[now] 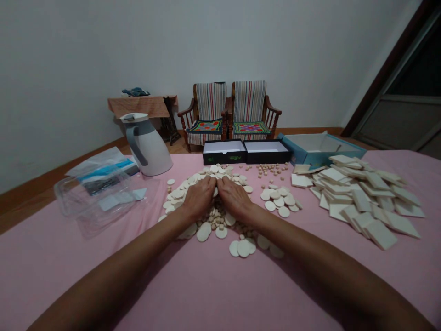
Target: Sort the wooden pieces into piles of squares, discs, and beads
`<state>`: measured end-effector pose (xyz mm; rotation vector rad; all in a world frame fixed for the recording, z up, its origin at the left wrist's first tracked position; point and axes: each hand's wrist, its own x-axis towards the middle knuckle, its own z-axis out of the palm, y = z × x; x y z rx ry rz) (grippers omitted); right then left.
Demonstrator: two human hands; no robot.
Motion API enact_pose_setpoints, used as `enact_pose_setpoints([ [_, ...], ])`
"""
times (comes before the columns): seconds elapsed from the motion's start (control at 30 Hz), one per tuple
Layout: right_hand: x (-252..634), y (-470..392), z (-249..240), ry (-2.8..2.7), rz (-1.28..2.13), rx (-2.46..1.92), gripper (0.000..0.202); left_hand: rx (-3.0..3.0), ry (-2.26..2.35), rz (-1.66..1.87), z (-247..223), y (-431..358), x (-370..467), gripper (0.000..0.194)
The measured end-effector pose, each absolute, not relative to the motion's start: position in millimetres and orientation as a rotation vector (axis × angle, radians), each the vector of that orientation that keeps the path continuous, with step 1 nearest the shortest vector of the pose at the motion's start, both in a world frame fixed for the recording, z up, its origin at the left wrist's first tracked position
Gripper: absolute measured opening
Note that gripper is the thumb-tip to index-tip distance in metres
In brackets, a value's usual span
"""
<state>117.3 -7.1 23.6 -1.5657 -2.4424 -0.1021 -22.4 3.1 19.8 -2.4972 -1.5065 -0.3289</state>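
Observation:
My left hand (201, 196) and my right hand (234, 196) meet over a heap of pale round wooden discs (177, 194). Their fingers are bent and pressed together, and the tips are hidden in the heap, so I cannot make out what they hold. Below and between my wrists lie many small wooden beads or cubes (217, 215). Several more discs (243, 248) rest by my right forearm. Another small group of discs (279, 201) lies to the right of my right hand.
Square wooden tiles (361, 193) are piled at right, by a blue box (322, 149). Two black box halves (223, 152) stand behind the heap, with scattered small pieces (272, 169) before them. At left are a white jug (151, 147) and clear plastic packaging (99, 197) on the pink cloth (220, 294).

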Motion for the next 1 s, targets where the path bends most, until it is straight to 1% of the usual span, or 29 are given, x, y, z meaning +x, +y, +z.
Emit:
enact_pose_setpoints([
  [0.1, 123, 10, 31, -2.394, -0.122, -1.594, 0.024, -2.508, -1.490, -0.434, 22, 30, -21, 0.023],
  [0.17, 133, 10, 34, -2.380, -0.103, -1.573, 0.020, -2.533, -1.456, -0.496, 23, 38, -25, 0.033],
  [0.27, 160, -12, 31, -2.343, 0.000, -1.413, 0.021, -2.642, -1.264, -0.659, 23, 26, -38, 0.051],
  [0.3, 171, -26, 27, -2.321, 0.048, -1.344, 0.023, -2.691, -1.156, -0.727, 22, 16, -43, 0.051],
  [0.33, 183, -41, 21, -2.310, 0.108, -1.268, 0.026, -2.756, -1.058, -0.723, 22, 3, -49, 0.049],
  [0.37, 194, -59, 15, -2.299, 0.165, -1.213, 0.030, -2.822, -0.961, -0.699, 21, -11, -53, 0.048],
  [0.4, 205, -76, 6, -2.292, 0.209, -1.194, 0.038, -2.895, -0.883, -0.633, 20, -26, -56, 0.050],
  [0.47, 222, -109, -12, -2.325, 0.217, -1.179, 0.067, -3.017, -0.719, -0.445, 16, -55, -56, 0.062],
  [0.5, 227, -123, -22, -2.340, 0.190, -1.196, 0.078, -3.052, -0.670, -0.358, 13, -67, -54, 0.069],
  [0.53, 229, -134, -30, -2.357, 0.185, -1.241, 0.085, -3.071, -0.638, -0.311, 10, -76, -50, 0.071],
  [0.6, 225, -145, -44, -2.374, 0.202, -1.310, 0.092, -3.083, -0.673, -0.278, 3, -86, -39, 0.071],
  [0.77, 195, -124, -54, -2.304, 0.339, -1.306, 0.091, -2.945, -0.882, -0.346, -10, -74, -13, 0.050],
  [0.93, 182, -93, -50, -2.264, 0.361, -1.242, 0.086, -2.804, -0.932, -0.397, -10, -55, -8, 0.051],
  [1.0, 181, -84, -51, -2.290, 0.338, -1.212, 0.086, -2.737, -0.964, -0.455, -11, -49, -8, 0.048],
])
